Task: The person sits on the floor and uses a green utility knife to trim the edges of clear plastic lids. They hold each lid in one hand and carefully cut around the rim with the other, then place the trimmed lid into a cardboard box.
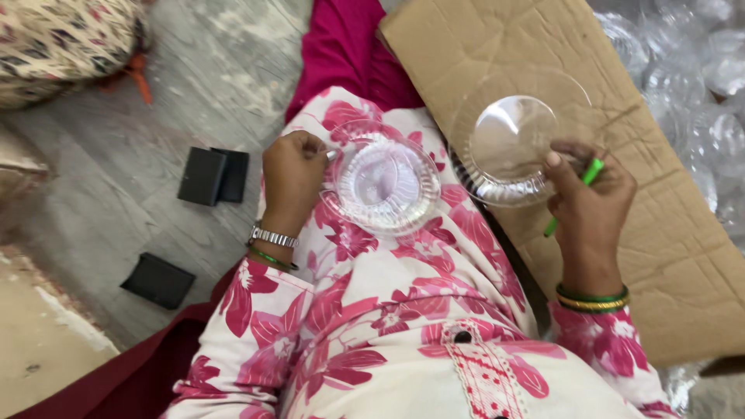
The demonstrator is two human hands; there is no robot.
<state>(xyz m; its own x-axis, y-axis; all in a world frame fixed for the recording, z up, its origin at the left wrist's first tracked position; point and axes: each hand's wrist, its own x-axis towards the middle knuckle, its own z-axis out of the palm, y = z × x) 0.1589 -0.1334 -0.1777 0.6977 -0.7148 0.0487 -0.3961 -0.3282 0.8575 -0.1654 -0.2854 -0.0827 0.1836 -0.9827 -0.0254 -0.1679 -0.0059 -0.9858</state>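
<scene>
It looks like a home work spot: a grey stone floor [217, 85], flat cardboard [667, 256], and a heap of clear plastic bowls [698, 70].

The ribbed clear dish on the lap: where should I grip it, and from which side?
Grip the ribbed dish by its thin rim at the left edge, coming from the left, where the left hand already pinches it. It lies flat and open-side up, so only the rim gives a hold.
</scene>
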